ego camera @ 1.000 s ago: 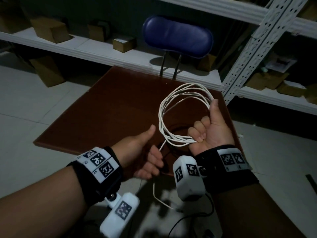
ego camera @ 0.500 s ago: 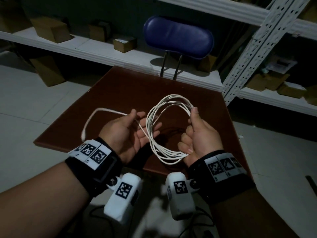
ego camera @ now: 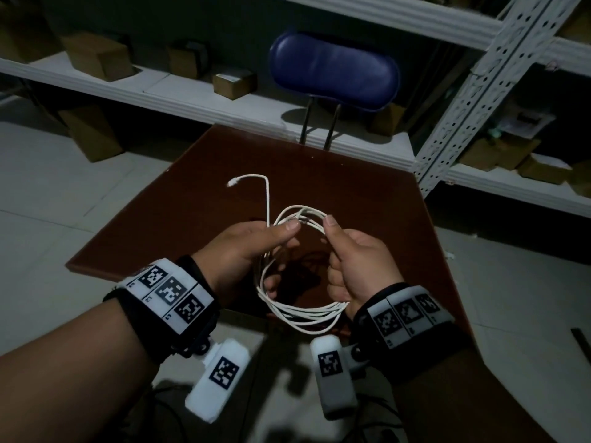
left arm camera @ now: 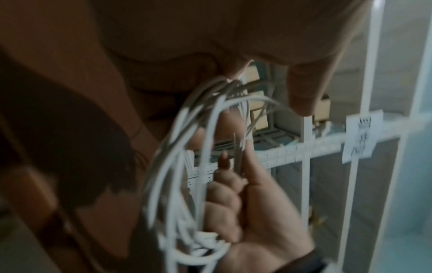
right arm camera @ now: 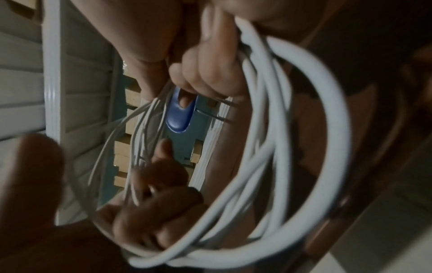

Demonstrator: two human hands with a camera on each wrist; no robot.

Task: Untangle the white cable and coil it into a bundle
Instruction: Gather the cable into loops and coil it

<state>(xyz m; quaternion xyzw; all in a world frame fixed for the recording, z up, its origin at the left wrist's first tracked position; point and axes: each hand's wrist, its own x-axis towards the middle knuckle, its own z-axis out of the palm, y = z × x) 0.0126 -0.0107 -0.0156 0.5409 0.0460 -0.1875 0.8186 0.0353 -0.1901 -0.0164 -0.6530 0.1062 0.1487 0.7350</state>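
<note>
- Two hands meet at the top of the coil: your left hand [ego camera: 243, 251] and your right hand [ego camera: 358, 263] hold the white cable [ego camera: 300, 311] above the near half of the brown desk [ego camera: 179, 225].
- Hidden in the head view: the fingers of both hands curl away behind the loops, so only the thumbs and knuckles show plainly.
- Hard to make out: both wrist views are blurred by motion, and the number of turns in the coil cannot be counted.
- Cut off: your left hand [left arm camera: 210, 46] fills the top of its own wrist view as a dark mass, with the white cable [left arm camera: 187, 166] and your right hand [left arm camera: 245, 212] below it.
- Left grip: thumb pressed against the forefinger, pinching the strands at the top of the coil; the free end [ego camera: 233, 182] rises from this pinch and bends over to the left.
- Right grip: thumb upright against the top strands, fingers curled round the coil's right side, as the right wrist view shows with the white cable [right arm camera: 304, 147] passing through the fist of your right hand [right arm camera: 210, 73].
- Coil: a roughly round bundle of several loops, hanging in the air between the two wrists, its lowest arc near the desk's front edge.
- Background: a blue chair [ego camera: 334, 75] stands behind the desk, before white shelving [ego camera: 479, 91] carrying cardboard boxes [ego camera: 96, 55].
</note>
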